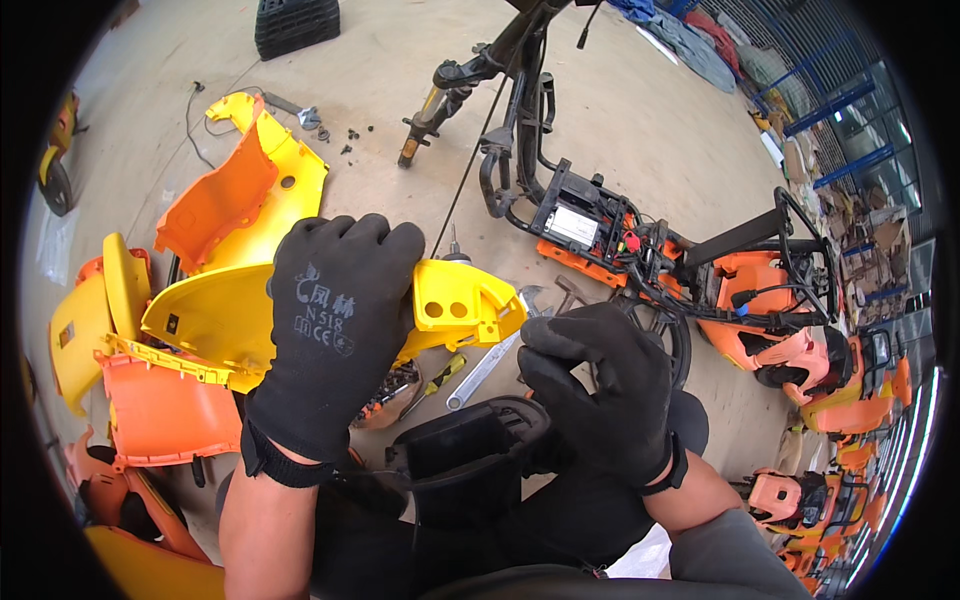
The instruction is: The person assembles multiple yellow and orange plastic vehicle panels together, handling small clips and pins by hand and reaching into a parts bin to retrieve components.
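My left hand (341, 300), in a black work glove, is closed on a yellow plastic scooter body panel (465, 300) and holds it over the floor in front of me. At the panel's right end are two round holes. Just right of that end is my right hand (600, 375), gloved too, with thumb and fingertips brought together; whether something small is between them cannot be told. A black plastic housing (469, 442) lies below, between the hands, near my lap. Behind the panel stands a screwdriver bit or similar tool tip (454, 251), mostly hidden.
A wrench (480, 375), a yellow-handled screwdriver (446, 375) and a hammer (570, 291) lie ahead. Orange panels (217, 199) and yellow ones (300, 169) are on the left. A stripped scooter frame (577, 217) stands ahead right, a black crate (297, 26) far off, more orange scooters (795, 499) right.
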`<state>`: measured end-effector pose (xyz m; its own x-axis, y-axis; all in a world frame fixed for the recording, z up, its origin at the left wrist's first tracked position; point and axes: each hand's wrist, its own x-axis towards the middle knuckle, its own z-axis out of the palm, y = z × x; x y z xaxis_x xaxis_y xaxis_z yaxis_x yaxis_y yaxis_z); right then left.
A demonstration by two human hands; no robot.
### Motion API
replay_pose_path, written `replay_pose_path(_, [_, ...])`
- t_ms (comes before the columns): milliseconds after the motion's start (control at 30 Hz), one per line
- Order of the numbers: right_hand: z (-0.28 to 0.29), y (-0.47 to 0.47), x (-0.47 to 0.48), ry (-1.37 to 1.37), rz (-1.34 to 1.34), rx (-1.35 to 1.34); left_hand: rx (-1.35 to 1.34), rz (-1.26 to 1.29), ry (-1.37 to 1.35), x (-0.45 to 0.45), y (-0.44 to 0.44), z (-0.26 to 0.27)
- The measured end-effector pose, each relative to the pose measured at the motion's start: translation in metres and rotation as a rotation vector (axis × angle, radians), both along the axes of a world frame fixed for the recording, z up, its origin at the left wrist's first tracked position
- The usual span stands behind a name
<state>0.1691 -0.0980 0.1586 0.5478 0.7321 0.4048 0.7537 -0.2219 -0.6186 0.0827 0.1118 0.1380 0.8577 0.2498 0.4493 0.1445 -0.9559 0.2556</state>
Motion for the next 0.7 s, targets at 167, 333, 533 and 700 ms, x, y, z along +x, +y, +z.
replay_pose_path(167, [0.000,0.004,-0.006,0.018,0.005,-0.041,0.059,0.011,-0.006,0.001,0.000,-0.001])
replay_pose_path(333, [-0.002,0.007,-0.014,0.099,-0.038,-0.035,0.071,0.010,-0.007,0.000,0.000,-0.002])
replay_pose_path(533, [-0.009,0.005,-0.009,-0.179,0.041,-0.049,0.090,0.019,0.009,-0.001,0.000,-0.002])
replay_pose_path(700, [-0.009,0.006,-0.011,-0.233,0.032,-0.005,0.091,0.036,0.051,-0.003,-0.002,0.001])
